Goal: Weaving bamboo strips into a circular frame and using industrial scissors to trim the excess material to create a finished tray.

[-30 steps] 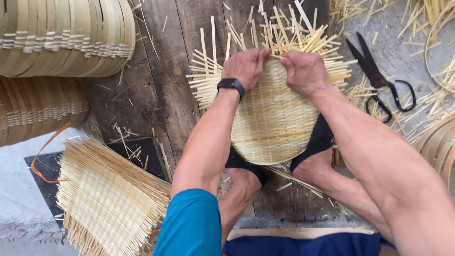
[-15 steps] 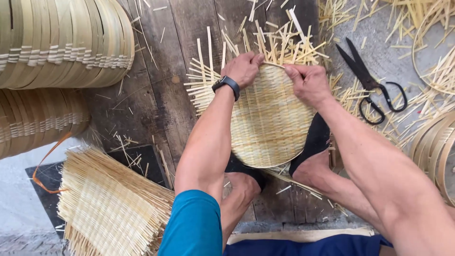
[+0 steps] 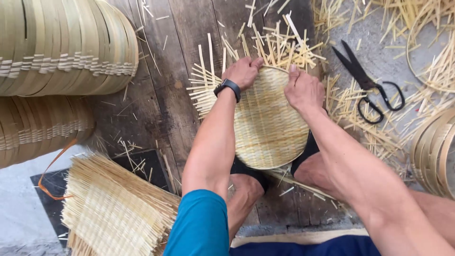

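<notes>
I see bare plank floor [image 3: 156, 90] left of my left hand [image 3: 244, 71], open up to the stacked bamboo hoops [image 3: 66, 47]. Right of my right hand [image 3: 303, 90], scissors [image 3: 369, 83] and loose bamboo strips [image 3: 360, 123] clutter the way. Near-left, a woven mat pile [image 3: 113, 208] blocks passage.

We are in a bamboo basket-weaving workshop.
We see stacked bamboo hoops [image 3: 66, 47] on the left, a pile of woven bamboo mats [image 3: 113, 208] on the ground, black scissors [image 3: 369, 85] lying among cut bamboo slivers [image 3: 360, 128], and weathered wooden floorboards [image 3: 161, 95] strewn with offcuts.
</notes>
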